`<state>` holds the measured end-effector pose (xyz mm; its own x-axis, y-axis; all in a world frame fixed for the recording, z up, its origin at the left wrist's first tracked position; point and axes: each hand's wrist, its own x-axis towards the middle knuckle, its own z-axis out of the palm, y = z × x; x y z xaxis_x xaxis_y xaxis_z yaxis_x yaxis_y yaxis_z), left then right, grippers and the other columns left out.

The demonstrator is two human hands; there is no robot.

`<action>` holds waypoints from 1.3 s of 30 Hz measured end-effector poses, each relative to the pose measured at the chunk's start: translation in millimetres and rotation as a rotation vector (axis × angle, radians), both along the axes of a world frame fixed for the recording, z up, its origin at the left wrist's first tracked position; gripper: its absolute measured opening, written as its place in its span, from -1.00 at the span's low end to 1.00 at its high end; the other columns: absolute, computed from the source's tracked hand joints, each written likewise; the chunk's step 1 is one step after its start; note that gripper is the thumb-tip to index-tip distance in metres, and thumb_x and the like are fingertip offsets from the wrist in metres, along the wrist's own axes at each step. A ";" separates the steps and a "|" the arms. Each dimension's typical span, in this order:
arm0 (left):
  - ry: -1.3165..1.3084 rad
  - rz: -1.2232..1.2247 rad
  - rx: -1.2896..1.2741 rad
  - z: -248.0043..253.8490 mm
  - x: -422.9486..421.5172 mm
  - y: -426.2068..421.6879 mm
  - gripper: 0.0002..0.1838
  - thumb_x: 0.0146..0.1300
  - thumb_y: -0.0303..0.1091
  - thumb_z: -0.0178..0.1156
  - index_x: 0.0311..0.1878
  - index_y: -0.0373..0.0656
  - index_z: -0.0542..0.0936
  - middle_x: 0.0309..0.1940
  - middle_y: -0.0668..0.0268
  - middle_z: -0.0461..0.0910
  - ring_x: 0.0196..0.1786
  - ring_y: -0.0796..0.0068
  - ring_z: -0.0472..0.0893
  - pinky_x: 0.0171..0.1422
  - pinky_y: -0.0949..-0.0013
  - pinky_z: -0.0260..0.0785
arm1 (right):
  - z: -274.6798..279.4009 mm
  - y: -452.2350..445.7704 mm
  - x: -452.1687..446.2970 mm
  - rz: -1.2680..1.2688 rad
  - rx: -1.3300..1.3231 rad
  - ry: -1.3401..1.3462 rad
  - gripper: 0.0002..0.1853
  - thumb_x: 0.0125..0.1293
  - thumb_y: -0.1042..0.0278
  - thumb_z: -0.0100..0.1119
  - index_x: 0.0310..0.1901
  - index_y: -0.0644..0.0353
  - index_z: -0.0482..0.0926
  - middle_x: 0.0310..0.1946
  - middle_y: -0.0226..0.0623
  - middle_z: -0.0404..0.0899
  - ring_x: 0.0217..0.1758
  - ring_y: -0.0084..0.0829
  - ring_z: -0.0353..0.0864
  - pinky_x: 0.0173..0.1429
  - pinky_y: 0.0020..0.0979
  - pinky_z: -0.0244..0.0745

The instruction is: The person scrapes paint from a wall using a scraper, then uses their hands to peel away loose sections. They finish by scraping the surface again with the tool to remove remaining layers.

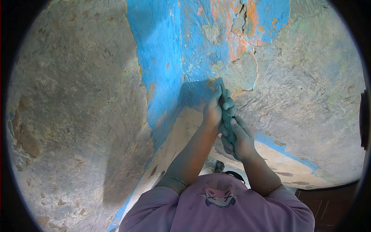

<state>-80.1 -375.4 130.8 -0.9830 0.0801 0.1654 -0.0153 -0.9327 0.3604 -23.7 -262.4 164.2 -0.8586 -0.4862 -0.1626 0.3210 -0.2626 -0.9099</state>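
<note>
A paint scraper [219, 82], coated in bluish dust, is held up against the wall where blue paint [201, 94] borders bare grey plaster. My left hand [213, 112] grips its upper part, fingers close behind the blade end. Lower down, my right hand [242, 141] is wrapped around the handle. Blue dust covers both hands and forearms. The blade's edge sits at a rough patch of plaster; whether it touches the wall I cannot tell.
Two walls meet in a corner [182, 46], with blue paint along it. Right of it, orange paint [253, 17] shows around a crack [244, 19]. Grey plaster [77, 85] spreads over the left wall. A pale band [181, 131] runs along the lower walls. A dark object [364, 120] stands at the right edge.
</note>
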 end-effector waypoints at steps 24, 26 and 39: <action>-0.155 0.142 0.022 21.2 6.1 14.0 -0.59 0.34 0.14 -0.03 -0.38 -0.02 0.35 -0.74 0.49 0.20 -0.71 0.51 0.29 -0.52 0.36 0.23 | 4.9 7.0 -6.6 -0.040 0.159 0.131 -0.72 0.42 0.08 -0.06 -0.27 0.13 0.38 -0.58 -0.50 0.29 -0.78 -0.76 0.08 -0.77 -0.65 -0.10; -0.183 0.147 -0.002 22.1 4.0 13.1 -0.58 0.34 0.14 -0.03 -0.39 -0.02 0.35 -0.74 0.49 0.20 -0.71 0.51 0.29 -0.53 0.36 0.23 | 7.6 7.0 -8.5 -0.048 0.176 0.138 -0.72 0.42 0.07 -0.06 -0.28 0.13 0.38 -0.58 -0.50 0.29 -0.78 -0.77 0.08 -0.76 -0.65 -0.10; -0.202 0.176 -0.133 44.5 1.7 27.6 -0.56 0.34 0.12 -0.02 -0.35 -0.11 0.43 -0.64 0.36 0.35 -0.63 0.48 0.37 -0.61 0.40 0.26 | 25.0 24.4 -5.1 -0.058 0.126 0.177 -0.71 0.43 0.09 -0.09 -0.19 0.18 0.39 -0.57 -0.44 0.33 -0.80 -0.74 0.10 -0.78 -0.64 -0.09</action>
